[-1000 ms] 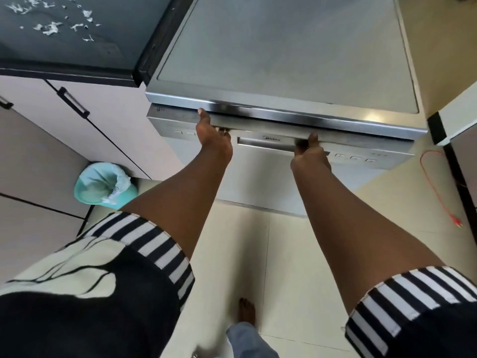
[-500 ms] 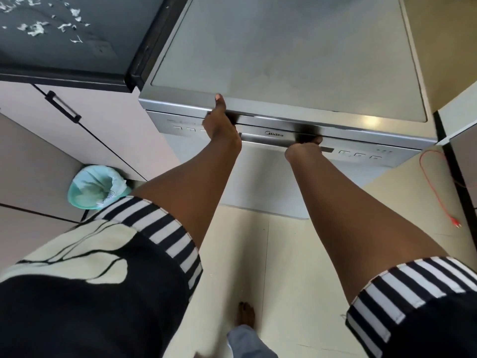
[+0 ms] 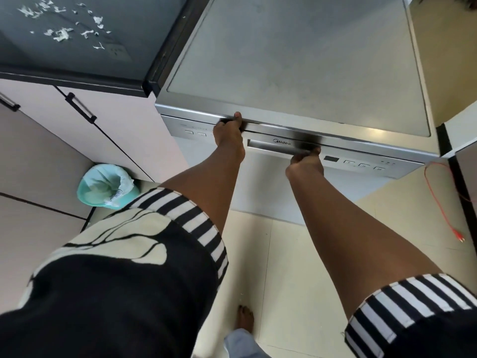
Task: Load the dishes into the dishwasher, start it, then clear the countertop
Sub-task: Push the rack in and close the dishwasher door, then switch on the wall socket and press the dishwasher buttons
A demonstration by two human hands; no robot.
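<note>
Dishwasher: silver, freestanding, beside the dark countertop; its door stands upright against the body.
Right hand: palm up, fingers curled up into the door handle at its right end, gripping it.
Left hand: back toward the camera, laid on the door's top strip left of the handle, one fingertip on the steel rim; the other fingers are hidden, so its grip cannot be told.
Arms: both stretched forward and down, nearly straight.
Countertop: white scraps scattered on it.
Floor: teal bin by the cabinets, red cable at right.
</note>
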